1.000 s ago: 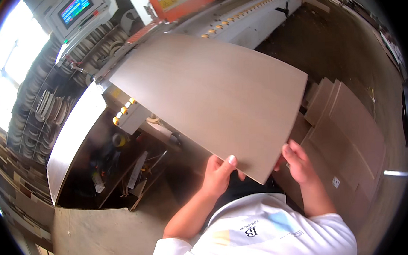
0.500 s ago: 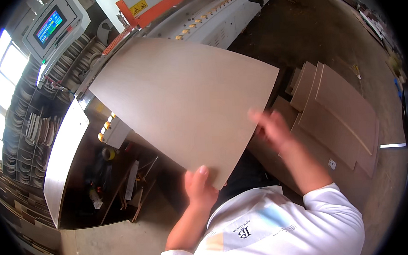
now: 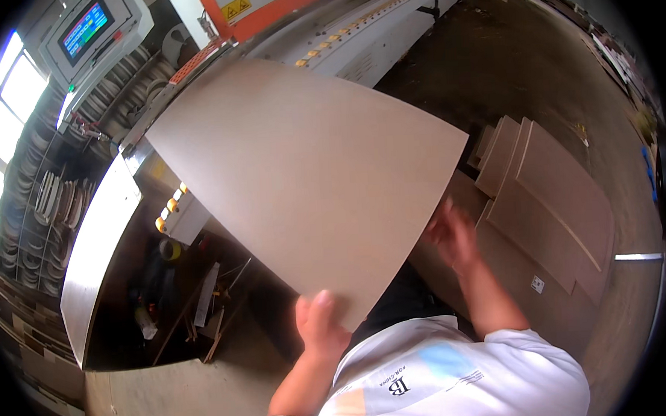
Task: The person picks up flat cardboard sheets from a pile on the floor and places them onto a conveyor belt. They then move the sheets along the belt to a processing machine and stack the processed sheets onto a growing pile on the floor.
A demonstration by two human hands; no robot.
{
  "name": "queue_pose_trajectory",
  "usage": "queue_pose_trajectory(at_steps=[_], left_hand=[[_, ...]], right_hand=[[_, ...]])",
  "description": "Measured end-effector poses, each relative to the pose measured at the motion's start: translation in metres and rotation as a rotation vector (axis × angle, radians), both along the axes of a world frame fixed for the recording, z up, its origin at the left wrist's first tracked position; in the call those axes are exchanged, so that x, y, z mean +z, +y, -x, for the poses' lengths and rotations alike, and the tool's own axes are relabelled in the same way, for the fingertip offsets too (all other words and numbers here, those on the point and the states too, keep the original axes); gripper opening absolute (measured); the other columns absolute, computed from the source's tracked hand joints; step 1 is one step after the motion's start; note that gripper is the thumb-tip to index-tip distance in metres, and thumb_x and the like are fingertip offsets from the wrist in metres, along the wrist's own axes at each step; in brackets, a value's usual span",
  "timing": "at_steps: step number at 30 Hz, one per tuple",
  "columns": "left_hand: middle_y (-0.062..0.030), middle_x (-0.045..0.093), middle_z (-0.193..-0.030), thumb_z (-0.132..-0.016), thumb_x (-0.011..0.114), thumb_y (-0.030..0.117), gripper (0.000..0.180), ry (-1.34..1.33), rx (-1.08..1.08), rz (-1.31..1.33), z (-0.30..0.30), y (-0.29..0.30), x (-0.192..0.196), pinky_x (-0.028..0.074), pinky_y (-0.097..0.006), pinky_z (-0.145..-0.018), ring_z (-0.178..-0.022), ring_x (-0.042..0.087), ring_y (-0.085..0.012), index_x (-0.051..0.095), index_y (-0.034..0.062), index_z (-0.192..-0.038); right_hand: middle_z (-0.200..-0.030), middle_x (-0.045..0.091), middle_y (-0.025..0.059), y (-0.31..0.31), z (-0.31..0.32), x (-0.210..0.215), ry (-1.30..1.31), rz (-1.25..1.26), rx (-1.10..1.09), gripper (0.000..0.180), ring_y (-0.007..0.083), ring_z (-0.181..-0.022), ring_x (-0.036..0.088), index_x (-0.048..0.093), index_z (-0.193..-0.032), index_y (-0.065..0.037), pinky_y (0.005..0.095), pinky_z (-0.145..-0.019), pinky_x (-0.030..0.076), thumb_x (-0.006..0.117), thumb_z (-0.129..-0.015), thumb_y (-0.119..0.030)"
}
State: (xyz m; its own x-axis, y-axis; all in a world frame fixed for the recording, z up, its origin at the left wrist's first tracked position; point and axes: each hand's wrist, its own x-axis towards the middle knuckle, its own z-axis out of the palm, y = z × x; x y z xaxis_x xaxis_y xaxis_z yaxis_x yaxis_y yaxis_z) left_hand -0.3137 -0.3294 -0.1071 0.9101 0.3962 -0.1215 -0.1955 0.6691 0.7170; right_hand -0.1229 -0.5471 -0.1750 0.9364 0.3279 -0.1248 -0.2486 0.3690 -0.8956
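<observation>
A large flat greyish-beige board (image 3: 308,164) reaches from the machine's edge toward my body. My left hand (image 3: 322,323) grips its near corner, thumb on the top face and fingers hidden underneath. Just beside the right edge of the board is my right hand (image 3: 453,235), slightly blurred, its fingers half bent and apart. It does not appear to hold anything, though its fingertips come close to the edge. The far end of the board lies on the machine (image 3: 362,52) beside the orange guard (image 3: 263,16).
More boards (image 3: 551,196) lie stacked at the right. A control panel with a lit screen (image 3: 85,29) hangs at the upper left. Below it are racks of coiled edging strips (image 3: 54,200), and a dark open compartment (image 3: 127,294) holds tape and tools. Yellow rollers (image 3: 171,207) line the machine's side.
My right hand has dropped from over the board's right edge to beside it, its fingers more bent. The board and my left hand sit slightly lower in view. The left grip stays.
</observation>
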Motion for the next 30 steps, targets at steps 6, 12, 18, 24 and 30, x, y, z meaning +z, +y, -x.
queue_pose_trajectory(at_steps=[6, 12, 18, 24, 30], left_hand=[[-0.0178, 0.066, -0.112, -0.097, 0.059, 0.034, 0.049, 0.013, 0.013, -0.053, 0.002, 0.004, -0.007, 0.057, -0.037, -0.059, -0.084, 0.069, -0.0283, 0.053, -0.0020, -0.129], [-0.0149, 0.062, -0.127, -0.097, 0.062, 0.026, 0.066, -0.016, 0.254, -0.227, -0.011, 0.020, 0.016, 0.050, -0.039, -0.100, -0.114, 0.063, -0.0251, 0.035, 0.0006, -0.152], [-0.0160, 0.056, -0.143, -0.097, 0.062, 0.012, 0.094, -0.058, 0.341, -0.373, -0.019, 0.046, 0.020, 0.044, -0.035, -0.105, -0.121, 0.060, -0.0204, -0.002, 0.0024, -0.165], [-0.0155, 0.056, -0.144, -0.099, 0.061, 0.004, 0.092, -0.081, 0.281, -0.425, -0.036, 0.052, 0.018, 0.046, -0.032, -0.101, -0.118, 0.062, -0.0179, -0.002, 0.0028, -0.166], [-0.0127, 0.037, -0.161, -0.102, 0.058, -0.001, 0.089, -0.116, 0.160, -0.410, -0.057, 0.047, 0.025, 0.048, -0.032, -0.097, -0.124, 0.056, -0.0190, -0.005, 0.0049, -0.166]], right_hand=[[-0.076, 0.067, 0.0030, 0.043, 0.066, 0.035, -0.283, -0.107, 0.555, 0.036, 0.0095, -0.064, 0.060, 0.068, -0.092, -0.006, 0.0231, -0.056, 0.045, 0.059, -0.107, -0.037], [-0.076, 0.066, 0.0056, 0.077, 0.062, 0.057, -0.361, 0.028, 0.499, 0.042, 0.0106, -0.056, 0.058, 0.069, -0.093, -0.003, 0.0234, -0.050, 0.044, 0.056, -0.108, -0.041], [-0.074, 0.063, 0.0011, 0.100, 0.051, 0.059, -0.268, 0.042, 0.489, 0.035, 0.0086, -0.062, 0.057, 0.067, -0.092, -0.005, 0.0230, -0.054, 0.043, 0.058, -0.108, -0.034], [-0.071, 0.061, 0.0008, 0.106, 0.043, 0.053, -0.207, -0.036, 0.331, 0.040, 0.0086, -0.060, 0.054, 0.064, -0.086, -0.007, 0.0234, -0.055, 0.043, 0.056, -0.108, -0.039], [-0.070, 0.059, 0.0012, 0.098, 0.026, 0.047, -0.223, -0.003, 0.224, 0.039, 0.0090, -0.060, 0.053, 0.059, -0.083, -0.009, 0.0241, -0.055, 0.042, 0.055, -0.109, -0.039]])
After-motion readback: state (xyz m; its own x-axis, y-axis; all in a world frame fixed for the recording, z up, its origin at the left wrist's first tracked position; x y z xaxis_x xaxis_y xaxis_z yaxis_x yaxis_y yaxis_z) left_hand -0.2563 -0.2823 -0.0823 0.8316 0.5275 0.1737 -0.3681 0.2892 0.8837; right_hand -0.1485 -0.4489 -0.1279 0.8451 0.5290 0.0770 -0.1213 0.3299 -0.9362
